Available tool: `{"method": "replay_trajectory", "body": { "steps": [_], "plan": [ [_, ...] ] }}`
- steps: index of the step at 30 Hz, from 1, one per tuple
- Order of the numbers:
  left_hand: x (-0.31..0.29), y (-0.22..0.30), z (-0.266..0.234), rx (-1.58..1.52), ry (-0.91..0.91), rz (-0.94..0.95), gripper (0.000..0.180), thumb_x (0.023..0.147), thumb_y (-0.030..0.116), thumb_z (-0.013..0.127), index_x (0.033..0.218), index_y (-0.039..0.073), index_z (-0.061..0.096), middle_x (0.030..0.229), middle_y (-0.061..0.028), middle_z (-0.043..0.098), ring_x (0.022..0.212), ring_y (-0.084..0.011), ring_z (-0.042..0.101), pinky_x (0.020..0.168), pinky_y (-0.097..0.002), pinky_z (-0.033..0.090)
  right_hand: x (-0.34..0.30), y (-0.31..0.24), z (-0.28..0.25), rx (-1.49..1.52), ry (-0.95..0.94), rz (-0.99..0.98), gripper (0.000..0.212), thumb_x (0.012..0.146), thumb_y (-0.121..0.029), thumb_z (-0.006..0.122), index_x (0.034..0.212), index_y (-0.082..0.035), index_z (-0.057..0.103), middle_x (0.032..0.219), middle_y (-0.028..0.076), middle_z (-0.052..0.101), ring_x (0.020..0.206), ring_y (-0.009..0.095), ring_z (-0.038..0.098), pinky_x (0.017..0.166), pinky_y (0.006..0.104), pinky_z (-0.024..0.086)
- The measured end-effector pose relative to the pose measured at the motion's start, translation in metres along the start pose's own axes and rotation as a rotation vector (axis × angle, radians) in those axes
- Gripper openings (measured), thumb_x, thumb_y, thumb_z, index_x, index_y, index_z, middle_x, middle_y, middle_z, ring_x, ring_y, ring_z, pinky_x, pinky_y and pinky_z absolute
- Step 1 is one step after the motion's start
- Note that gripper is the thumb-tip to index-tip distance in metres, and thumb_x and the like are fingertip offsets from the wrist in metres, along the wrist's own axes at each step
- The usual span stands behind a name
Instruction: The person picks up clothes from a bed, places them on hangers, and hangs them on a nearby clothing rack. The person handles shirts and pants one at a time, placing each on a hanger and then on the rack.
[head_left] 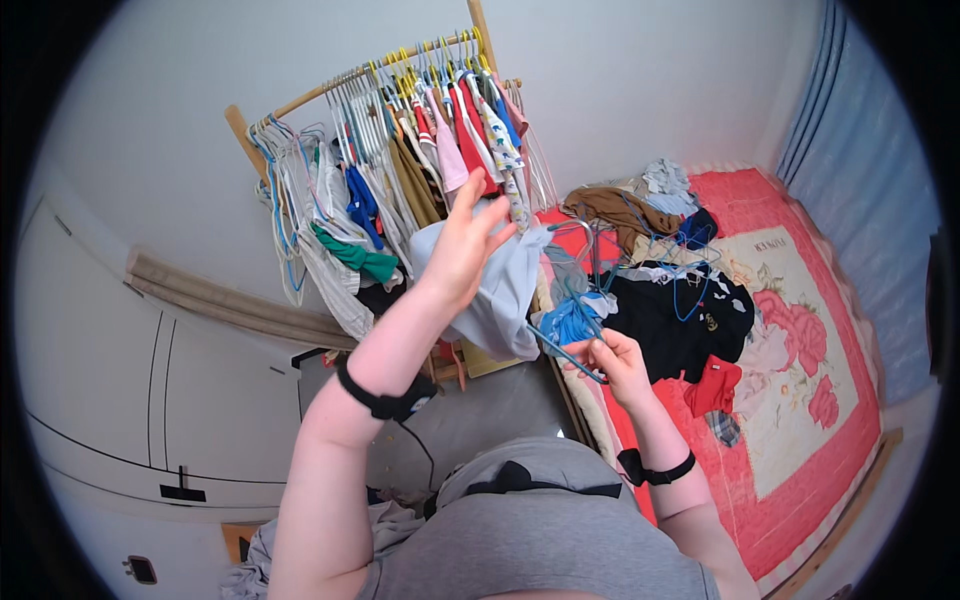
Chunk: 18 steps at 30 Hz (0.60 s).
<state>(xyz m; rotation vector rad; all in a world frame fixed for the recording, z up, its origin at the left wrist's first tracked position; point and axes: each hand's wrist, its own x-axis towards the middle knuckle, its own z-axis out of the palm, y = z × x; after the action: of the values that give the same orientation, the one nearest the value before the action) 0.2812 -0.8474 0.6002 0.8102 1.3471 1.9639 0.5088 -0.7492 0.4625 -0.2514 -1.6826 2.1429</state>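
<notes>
My right hand [612, 362] is closed on a blue clothes hanger [562, 352] beside the bed. A light grey-blue garment [500, 300] hangs in front of me, its lower edge close to the hanger's bar. Whether the garment is on the hanger I cannot tell. My left hand [465, 245] is raised in front of this garment, fingers spread apart. It overlaps the cloth in view, and any touch between them is unclear. Black straps with small devices circle both my forearms.
A wooden clothes rack [330, 85] full of garments on hangers stands ahead by the wall. On the right, a bed with a red floral cover [740, 500] bears a black garment [680, 320], a brown garment [622, 212], a red cloth [714, 386] and loose blue hangers.
</notes>
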Motion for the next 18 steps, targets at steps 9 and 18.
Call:
{"method": "replay_trajectory", "body": {
  "steps": [9, 18],
  "plan": [
    [-0.090, -0.109, -0.036, 0.819, 0.106, 0.356, 0.040, 0.074, 0.012, 0.075, 0.104, 0.004, 0.051, 0.105, -0.0112, 0.049, 0.089, -0.0201, 0.055, 0.074, -0.0318, 0.047, 0.011, -0.013, 0.011, 0.018, 0.080, -0.056, 0.026, 0.100, -0.019, 0.046, 0.091, 0.002, 0.059, 0.100, 0.016, 0.069, 0.082, 0.017, 0.069, 0.066, 0.0255, 0.053],
    [-0.092, -0.119, -0.053, 0.740, 0.179, 0.249, 0.019, 0.089, 0.016, 0.066, 0.088, 0.002, 0.054, 0.069, -0.0123, 0.058, 0.057, -0.0197, 0.057, 0.054, -0.0333, 0.044, 0.022, -0.028, 0.037, -0.570, 0.150, -0.217, 0.018, 0.091, -0.015, 0.059, 0.084, 0.001, 0.064, 0.078, 0.009, 0.065, 0.072, 0.015, 0.059, 0.065, 0.0284, 0.045]
  ]
}}
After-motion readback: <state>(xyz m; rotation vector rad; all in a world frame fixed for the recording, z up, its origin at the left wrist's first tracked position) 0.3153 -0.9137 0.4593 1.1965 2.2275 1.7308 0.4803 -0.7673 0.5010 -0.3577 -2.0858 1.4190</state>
